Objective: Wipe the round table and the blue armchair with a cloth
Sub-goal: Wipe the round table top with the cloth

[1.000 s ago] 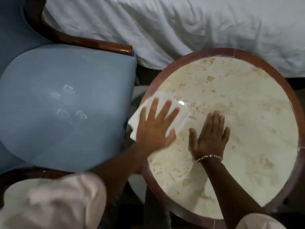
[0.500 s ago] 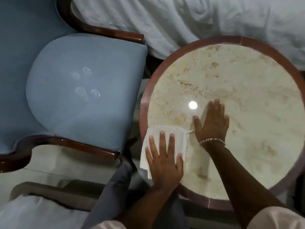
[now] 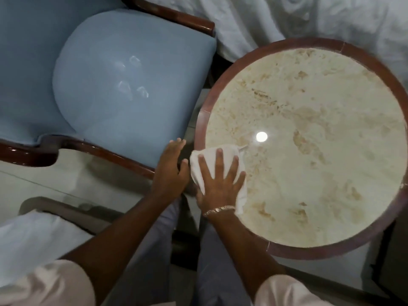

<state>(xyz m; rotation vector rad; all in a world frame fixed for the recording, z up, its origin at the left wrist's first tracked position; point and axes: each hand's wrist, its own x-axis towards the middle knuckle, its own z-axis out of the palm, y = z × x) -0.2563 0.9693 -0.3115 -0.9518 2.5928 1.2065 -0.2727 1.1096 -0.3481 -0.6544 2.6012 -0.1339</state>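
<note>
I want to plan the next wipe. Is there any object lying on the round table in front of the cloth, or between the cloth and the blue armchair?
Nothing visible blocks it. The right hand presses the cloth flat at the round table edge nearest the blue armchair; the marble ahead shows only a light reflection. Toward the armchair, only the open left hand sits in the narrow gap.

This looks like a bedroom, perhaps in a hotel: a bed with rumpled white bedding (image 3: 287,21) lies beyond the right hand (image 3: 218,184). The round marble-topped table (image 3: 373,62) with its wood rim stands under that hand, and a blue armchair (image 3: 123,80) with polished wooden arms sits just left of the left hand (image 3: 170,171).
</note>
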